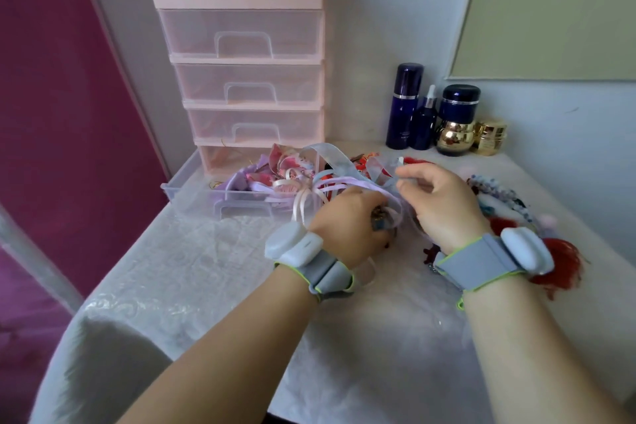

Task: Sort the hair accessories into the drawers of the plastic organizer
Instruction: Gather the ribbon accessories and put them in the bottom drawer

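A pink plastic organizer (241,45) stands at the back left, its three upper clear drawers pushed in. The bottom drawer (192,194) is pulled out and holds pink and purple bows and ribbons (275,172). My left hand (347,227) grips a ribbon hair accessory (344,188) with pale purple and pink strands, just right of the open drawer. My right hand (437,200) pinches a pale blue ribbon strand (389,179) of the same bundle. A pile of beaded and red tasselled accessories (509,203) lies on the table to the right, partly hidden by my right wrist.
Dark blue bottles (406,107) and gold jars (457,138) stand against the back wall right of the organizer. The table carries a white lace cloth (213,279). Its left edge runs beside a magenta panel (51,113).
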Tool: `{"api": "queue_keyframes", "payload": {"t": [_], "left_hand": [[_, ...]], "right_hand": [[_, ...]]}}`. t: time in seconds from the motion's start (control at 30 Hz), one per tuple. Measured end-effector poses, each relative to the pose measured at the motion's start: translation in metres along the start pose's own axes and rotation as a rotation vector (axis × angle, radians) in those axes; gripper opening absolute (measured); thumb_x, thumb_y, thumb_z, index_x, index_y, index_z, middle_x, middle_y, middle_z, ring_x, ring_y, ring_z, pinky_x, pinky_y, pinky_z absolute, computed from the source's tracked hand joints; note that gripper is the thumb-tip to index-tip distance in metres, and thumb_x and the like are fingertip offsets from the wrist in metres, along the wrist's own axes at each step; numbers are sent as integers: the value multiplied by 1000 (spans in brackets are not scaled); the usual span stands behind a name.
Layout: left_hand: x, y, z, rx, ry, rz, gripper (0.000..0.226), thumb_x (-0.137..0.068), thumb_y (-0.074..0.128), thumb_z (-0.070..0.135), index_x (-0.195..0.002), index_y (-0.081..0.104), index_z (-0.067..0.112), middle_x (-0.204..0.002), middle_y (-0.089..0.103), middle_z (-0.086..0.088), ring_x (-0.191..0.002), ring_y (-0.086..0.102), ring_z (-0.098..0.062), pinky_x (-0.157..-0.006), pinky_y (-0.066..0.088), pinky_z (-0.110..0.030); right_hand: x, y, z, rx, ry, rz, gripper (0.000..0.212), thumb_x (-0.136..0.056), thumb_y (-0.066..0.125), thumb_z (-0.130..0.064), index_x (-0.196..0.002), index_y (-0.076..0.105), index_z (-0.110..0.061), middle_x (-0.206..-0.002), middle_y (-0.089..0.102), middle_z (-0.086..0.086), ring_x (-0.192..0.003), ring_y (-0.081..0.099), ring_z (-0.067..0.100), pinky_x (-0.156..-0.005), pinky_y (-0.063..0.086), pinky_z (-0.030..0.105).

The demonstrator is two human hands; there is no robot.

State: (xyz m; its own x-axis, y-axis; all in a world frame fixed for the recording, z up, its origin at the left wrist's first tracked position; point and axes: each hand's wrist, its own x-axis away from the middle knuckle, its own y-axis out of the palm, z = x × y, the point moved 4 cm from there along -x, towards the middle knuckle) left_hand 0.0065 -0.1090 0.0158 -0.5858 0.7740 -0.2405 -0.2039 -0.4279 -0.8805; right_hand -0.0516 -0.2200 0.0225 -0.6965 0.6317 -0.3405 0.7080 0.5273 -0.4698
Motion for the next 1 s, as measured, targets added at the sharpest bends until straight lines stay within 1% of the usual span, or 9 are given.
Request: {"api": "queue_keyframes", "payload": {"t": [0.07,0.13,0.23,0.4,0.47,0.53,0.67,0.83,1.0], "left_hand": [[4,-11,0,101,-25,133,31,-84,61,22,-113,62,11,-111,62,-3,-103,55,-18,-88,40,-25],[10,-26,-3,293,-63,246,22,-83,64,22,-102,63,11,-94,62,0,-87,57,-17,-78,44,-23],[12,-50,-15,615,-158,353,20,-82,66,19,-99,62,10,-89,66,-8,-80,64,-27,-76,55,-35],[5,-86,-55,1098,-318,613,12,-83,62,4,-95,60,4,-68,59,-7,-62,57,-23,-68,54,-36],[4,-101,-76,1136,-358,707,3,-84,59,4,-86,60,6,-67,57,-9,-67,53,-25,-69,46,-37],[5,-110,-92,1134,-401,767,11,-85,57,6,-75,59,9,-68,55,-12,-74,52,-27,-73,45,-41],[8,-115,-111,1188,-445,757,14,-86,59,8,-72,58,8,-71,55,-14,-75,53,-29,-82,52,-49],[12,-114,-121,1194,-466,734,7,-87,61,8,-81,57,8,-74,59,-11,-68,60,-27,-69,57,-36],[9,-112,-128,1224,-465,705,11,-86,60,7,-97,56,5,-82,62,-14,-64,62,-26,-55,58,-27]], "right_hand": [[3,-1,1,-4,-2,36,22,-90,54,-20,-110,62,-25,-110,62,-6,-86,58,8,-72,44,17],[4,-2,0,-22,2,90,25,-89,54,-20,-114,61,-23,-115,62,-4,-97,56,9,-82,43,24],[3,-1,-6,-70,-9,146,28,-89,56,-22,-116,59,-22,-114,62,-1,-99,57,12,-85,47,31],[0,10,-20,-103,-68,116,26,-87,59,-22,-114,60,-22,-104,61,-7,-92,57,7,-81,44,25],[-1,22,-27,-116,-88,45,25,-87,59,-21,-112,60,-22,-97,60,-11,-84,56,0,-76,46,24],[-1,34,-33,-92,-119,-25,24,-87,59,-20,-111,60,-22,-94,59,-13,-82,54,-4,-74,46,18],[-3,58,-46,-1,-160,-161,28,-86,61,-23,-114,59,-21,-105,61,-8,-92,57,7,-82,43,21],[-8,80,-52,278,-219,-300,52,-80,66,-35,-128,48,-24,-128,53,0,-117,48,20,-91,39,29],[-11,93,-47,577,-210,-417,64,-79,62,-42,-134,33,-26,-132,50,3,-118,44,30,-88,41,38]]}}
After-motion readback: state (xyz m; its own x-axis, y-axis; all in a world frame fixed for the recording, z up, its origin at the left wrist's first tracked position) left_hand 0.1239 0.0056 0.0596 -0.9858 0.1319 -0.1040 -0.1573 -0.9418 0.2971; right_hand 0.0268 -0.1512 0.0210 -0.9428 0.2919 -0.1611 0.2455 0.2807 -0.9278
